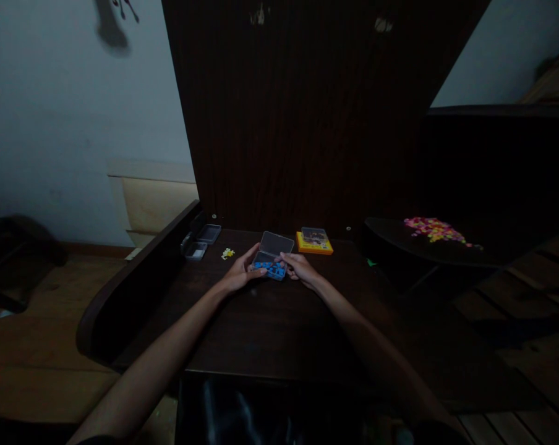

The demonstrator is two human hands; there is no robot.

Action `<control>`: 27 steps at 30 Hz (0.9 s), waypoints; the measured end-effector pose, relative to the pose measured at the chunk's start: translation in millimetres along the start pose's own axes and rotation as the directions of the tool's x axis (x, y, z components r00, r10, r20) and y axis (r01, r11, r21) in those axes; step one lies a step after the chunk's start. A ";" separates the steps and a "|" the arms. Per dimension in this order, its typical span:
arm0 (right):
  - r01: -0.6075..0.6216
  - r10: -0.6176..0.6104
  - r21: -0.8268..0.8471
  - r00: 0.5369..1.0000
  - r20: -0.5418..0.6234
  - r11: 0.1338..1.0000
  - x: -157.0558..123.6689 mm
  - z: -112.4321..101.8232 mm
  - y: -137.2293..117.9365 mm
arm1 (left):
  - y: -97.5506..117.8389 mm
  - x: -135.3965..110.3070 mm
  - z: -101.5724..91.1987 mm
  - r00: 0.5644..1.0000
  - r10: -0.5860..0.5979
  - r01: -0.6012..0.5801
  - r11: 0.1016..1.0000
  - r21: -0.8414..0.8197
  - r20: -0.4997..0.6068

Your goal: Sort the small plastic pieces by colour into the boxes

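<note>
A small clear plastic box [276, 245] with its lid raised is held above the dark table, with several blue pieces [271, 268] inside. My left hand [240, 272] grips the box from its left side, the thumb along the front edge. At the opposite side, my right hand [300, 269] has its fingers closed at the box's right edge, the thumb and index finger by the lid. Whether the right fingers also pinch a small piece is too dim to see. Left of the box lies a little pile of yellow pieces [228, 253].
Another open clear box [196, 251] stands at the table's left side. Behind my right hand, a yellow box [315, 245] carries a closed clear case [313, 235]. Many pink, orange and yellow pieces [435, 230] are heaped on a dark raised shelf [386, 230] at right. A tall dark panel [298, 123] rises behind.
</note>
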State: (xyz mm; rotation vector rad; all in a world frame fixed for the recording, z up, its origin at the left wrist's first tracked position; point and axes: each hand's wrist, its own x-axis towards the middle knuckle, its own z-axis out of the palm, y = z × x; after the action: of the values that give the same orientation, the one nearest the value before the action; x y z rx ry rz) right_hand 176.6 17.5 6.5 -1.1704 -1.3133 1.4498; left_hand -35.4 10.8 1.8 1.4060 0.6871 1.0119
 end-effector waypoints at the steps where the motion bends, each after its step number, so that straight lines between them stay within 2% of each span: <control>1: -0.016 0.015 0.030 1.000 0.017 0.999 -0.9 -0.7 -0.9 | -0.9 0.4 -0.4 1.000 -0.006 0.006 1.000 -0.002 -0.009; 6: -0.087 0.069 0.158 0.991 0.113 0.984 -5.3 -1.8 -6.1 | -6.4 3.1 -0.8 0.996 -0.015 0.009 0.997 -0.076 -0.083; 9: -0.147 0.114 0.210 0.980 0.161 0.967 -6.6 -1.6 -8.9 | -7.8 4.0 -0.6 0.994 -0.061 0.047 0.986 -0.159 -0.085; 15: -0.279 0.225 0.281 0.952 0.208 0.918 -6.5 -0.4 -12.4 | -4.0 3.1 0.1 0.994 -0.074 0.054 0.972 -0.229 -0.079; 19: -0.346 0.288 0.227 0.924 0.252 0.910 -7.2 1.3 -13.4 | -1.1 3.1 0.6 0.994 -0.096 0.077 0.957 -0.280 -0.055; 23: -0.359 0.317 0.125 0.910 0.267 0.925 -8.4 5.3 -14.1 | 0.5 3.4 1.0 0.994 -0.085 0.062 0.950 -0.305 -0.062; 27: -0.388 0.315 0.174 0.887 0.338 0.905 -9.3 8.6 -15.1 | 2.9 2.5 2.5 0.996 -0.051 0.027 0.948 -0.318 -0.067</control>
State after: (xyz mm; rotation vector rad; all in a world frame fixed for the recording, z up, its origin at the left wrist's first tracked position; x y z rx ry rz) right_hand 170.2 8.3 22.6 -1.0945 -1.1152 2.0633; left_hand -32.6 11.5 5.2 1.0754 0.5740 1.0944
